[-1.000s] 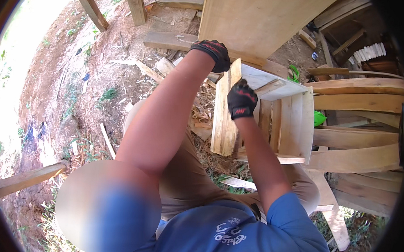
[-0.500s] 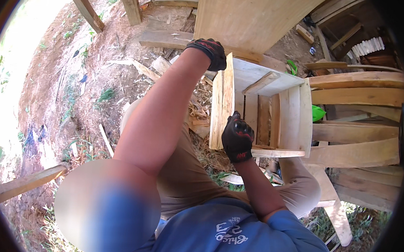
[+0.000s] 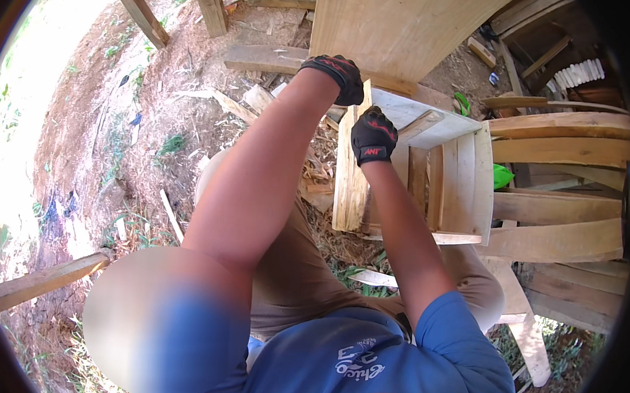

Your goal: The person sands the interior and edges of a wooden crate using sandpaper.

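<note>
Fingers on the right hand [image 3: 374,136] are curled tight; what they hold is hidden. I can't tell how closed the left hand's [image 3: 338,77] are. Past them is a big flat board [image 3: 399,38]. The wooden box [image 3: 486,183] sits below and right of the right fingers. Its rough side board [image 3: 349,177] is by both hands. They seem to be working there, which calls for steady holding.

The black-gloved left hand [image 3: 340,79] and black-gloved right hand [image 3: 374,134] both show red markings on black. The open rectangular wooden box [image 3: 486,183] is whitish on its far wall, tan to brown on its slats, and streaked yellow and brown on its left side. The smooth flat wooden panel [image 3: 392,38] is light tan; the blue short-sleeved shirt [image 3: 308,361] bears white print; the crumpled plastic piece [image 3: 502,176] is bright green.
</note>
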Demonstrator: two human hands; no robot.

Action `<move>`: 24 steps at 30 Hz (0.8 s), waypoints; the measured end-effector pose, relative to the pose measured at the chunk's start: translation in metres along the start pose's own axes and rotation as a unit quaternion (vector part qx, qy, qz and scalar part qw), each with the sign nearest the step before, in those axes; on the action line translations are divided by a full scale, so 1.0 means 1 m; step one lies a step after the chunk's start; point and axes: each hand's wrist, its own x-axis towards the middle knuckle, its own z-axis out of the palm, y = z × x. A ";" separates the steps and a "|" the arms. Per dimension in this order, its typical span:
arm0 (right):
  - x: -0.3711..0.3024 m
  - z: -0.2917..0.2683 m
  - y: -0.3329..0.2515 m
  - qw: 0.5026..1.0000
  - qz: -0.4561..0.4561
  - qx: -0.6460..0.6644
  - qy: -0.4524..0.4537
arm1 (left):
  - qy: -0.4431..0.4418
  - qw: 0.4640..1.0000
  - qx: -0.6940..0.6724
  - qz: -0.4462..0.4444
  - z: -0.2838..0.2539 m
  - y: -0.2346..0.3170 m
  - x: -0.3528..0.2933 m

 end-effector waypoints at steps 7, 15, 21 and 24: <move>-0.128 -0.050 0.026 0.988 -0.124 -0.035 0.082 | -0.010 1.000 0.010 0.013 -0.001 -0.009 -0.006; -0.187 -0.106 0.042 0.979 -0.193 0.042 0.044 | -0.035 0.999 0.008 0.009 -0.003 -0.005 -0.010; -0.128 -0.055 0.012 0.961 -0.167 -0.145 0.167 | 0.008 1.000 -0.010 0.018 0.007 -0.004 -0.004; -0.074 -0.027 0.003 0.971 -0.125 -0.161 0.127 | -0.020 1.000 0.007 0.004 0.009 -0.003 0.000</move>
